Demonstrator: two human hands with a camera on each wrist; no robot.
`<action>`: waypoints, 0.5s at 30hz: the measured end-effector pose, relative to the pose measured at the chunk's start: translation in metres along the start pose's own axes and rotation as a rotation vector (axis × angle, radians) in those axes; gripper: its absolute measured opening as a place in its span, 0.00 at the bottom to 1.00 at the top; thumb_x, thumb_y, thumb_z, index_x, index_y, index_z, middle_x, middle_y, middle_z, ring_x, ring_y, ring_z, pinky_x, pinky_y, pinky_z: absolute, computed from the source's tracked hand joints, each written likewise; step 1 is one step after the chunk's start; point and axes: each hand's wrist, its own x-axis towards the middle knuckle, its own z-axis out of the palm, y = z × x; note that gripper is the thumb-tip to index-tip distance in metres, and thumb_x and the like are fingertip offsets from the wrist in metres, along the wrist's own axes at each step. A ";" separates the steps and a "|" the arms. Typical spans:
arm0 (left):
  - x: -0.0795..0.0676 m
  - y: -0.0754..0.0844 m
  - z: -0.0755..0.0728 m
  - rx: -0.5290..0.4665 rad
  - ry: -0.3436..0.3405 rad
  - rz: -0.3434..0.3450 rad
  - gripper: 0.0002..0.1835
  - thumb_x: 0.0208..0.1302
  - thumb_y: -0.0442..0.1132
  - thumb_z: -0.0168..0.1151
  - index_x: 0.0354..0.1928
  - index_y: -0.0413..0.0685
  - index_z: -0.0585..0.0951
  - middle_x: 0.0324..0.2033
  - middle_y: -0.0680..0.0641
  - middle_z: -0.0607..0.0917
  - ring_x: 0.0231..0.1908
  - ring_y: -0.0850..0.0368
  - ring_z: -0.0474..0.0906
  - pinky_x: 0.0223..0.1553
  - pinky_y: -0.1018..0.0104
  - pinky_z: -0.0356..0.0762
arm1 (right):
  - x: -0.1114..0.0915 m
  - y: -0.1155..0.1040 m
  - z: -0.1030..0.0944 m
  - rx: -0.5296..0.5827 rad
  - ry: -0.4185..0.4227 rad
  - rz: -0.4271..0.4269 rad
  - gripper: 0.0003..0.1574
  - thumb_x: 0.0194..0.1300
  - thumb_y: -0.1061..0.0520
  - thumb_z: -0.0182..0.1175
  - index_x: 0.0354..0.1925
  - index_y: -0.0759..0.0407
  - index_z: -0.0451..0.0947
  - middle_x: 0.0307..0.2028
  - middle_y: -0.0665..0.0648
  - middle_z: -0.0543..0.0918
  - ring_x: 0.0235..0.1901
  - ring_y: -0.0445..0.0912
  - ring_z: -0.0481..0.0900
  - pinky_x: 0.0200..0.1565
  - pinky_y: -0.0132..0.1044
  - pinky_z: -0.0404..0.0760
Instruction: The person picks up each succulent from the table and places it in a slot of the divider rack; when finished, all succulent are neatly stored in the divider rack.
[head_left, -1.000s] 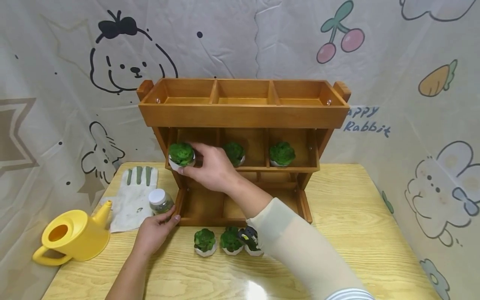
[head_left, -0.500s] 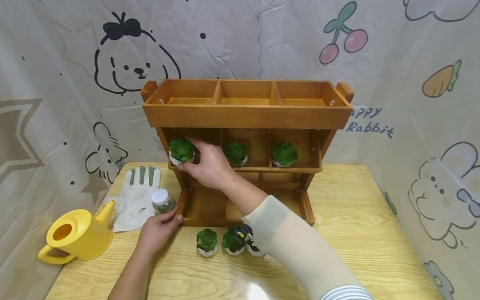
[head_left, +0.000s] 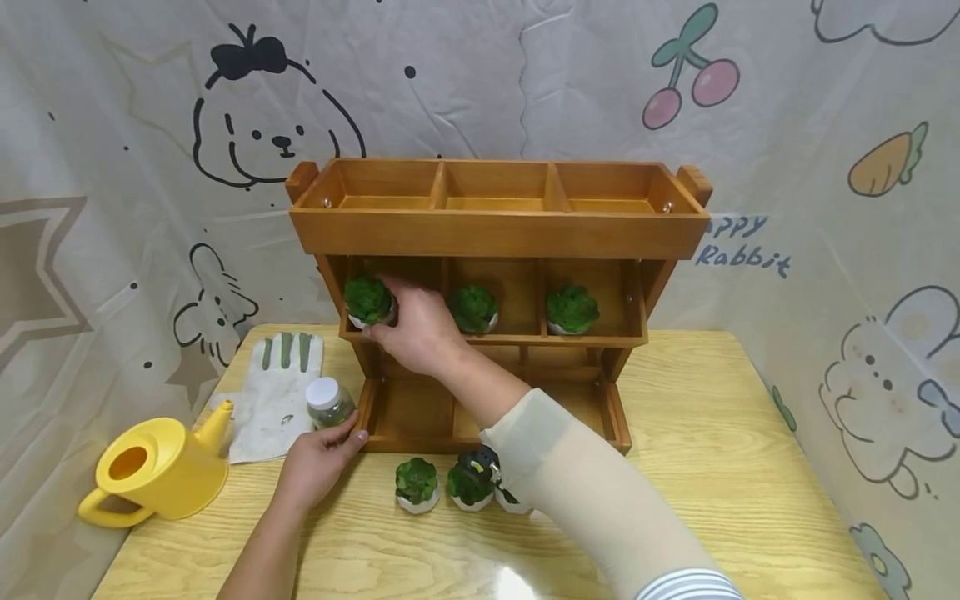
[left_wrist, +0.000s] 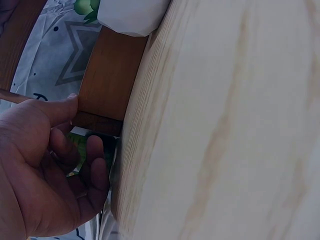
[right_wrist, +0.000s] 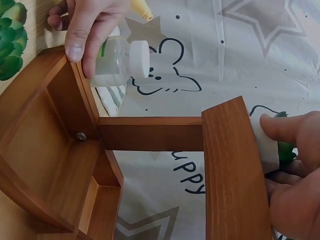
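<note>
My right hand grips a small potted succulent by its white pot, at the left compartment of the middle tier of a wooden plant stand. The right wrist view shows its thumb and fingers around the pot, next to the tier's front board. Down at the lower tier's left front corner, my left hand pinches the wooden edge, thumb in front and fingers at the outer side. Two more potted succulents, a middle one and a right one, occupy the other middle-tier compartments.
A white-lidded clear jar stands beside my left hand, by a cloth glove and a yellow watering can. Several potted succulents line the table before the stand, partly hidden by my right sleeve. A printed curtain hangs behind.
The held succulent has shifted slightly back into the left compartment, its pot now lower behind the front board. My left hand keeps its place on the stand. The head view has turned slightly left.
</note>
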 end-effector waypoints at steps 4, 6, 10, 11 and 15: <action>-0.002 -0.001 0.001 -0.011 -0.002 -0.004 0.27 0.73 0.55 0.65 0.69 0.51 0.79 0.63 0.37 0.80 0.66 0.34 0.73 0.65 0.37 0.72 | 0.002 0.000 -0.001 -0.028 -0.045 0.019 0.42 0.64 0.53 0.74 0.73 0.54 0.71 0.63 0.55 0.82 0.63 0.47 0.79 0.63 0.40 0.77; -0.003 -0.002 0.001 -0.015 -0.002 -0.004 0.27 0.74 0.55 0.65 0.69 0.51 0.79 0.62 0.37 0.81 0.66 0.35 0.74 0.64 0.38 0.72 | 0.003 0.000 -0.002 -0.027 -0.072 0.029 0.43 0.65 0.53 0.74 0.74 0.55 0.69 0.65 0.56 0.81 0.64 0.48 0.78 0.64 0.40 0.76; -0.002 -0.001 0.000 -0.020 0.007 0.006 0.27 0.74 0.55 0.65 0.68 0.51 0.79 0.62 0.38 0.81 0.66 0.35 0.74 0.65 0.38 0.72 | 0.006 0.002 -0.008 -0.010 -0.119 0.051 0.46 0.65 0.54 0.74 0.76 0.55 0.67 0.68 0.56 0.78 0.66 0.49 0.76 0.66 0.41 0.75; -0.002 -0.001 0.000 -0.019 0.010 0.010 0.27 0.74 0.55 0.65 0.68 0.51 0.80 0.62 0.38 0.82 0.66 0.35 0.74 0.65 0.38 0.72 | 0.006 0.002 -0.009 -0.008 -0.130 0.055 0.46 0.65 0.55 0.74 0.76 0.55 0.67 0.68 0.56 0.77 0.67 0.49 0.75 0.66 0.41 0.75; -0.001 -0.002 0.000 -0.019 0.014 0.019 0.27 0.73 0.54 0.65 0.68 0.50 0.80 0.62 0.38 0.81 0.66 0.36 0.73 0.66 0.38 0.71 | 0.008 0.004 -0.013 0.015 -0.158 0.075 0.46 0.65 0.57 0.73 0.76 0.53 0.67 0.69 0.55 0.77 0.67 0.48 0.74 0.67 0.41 0.74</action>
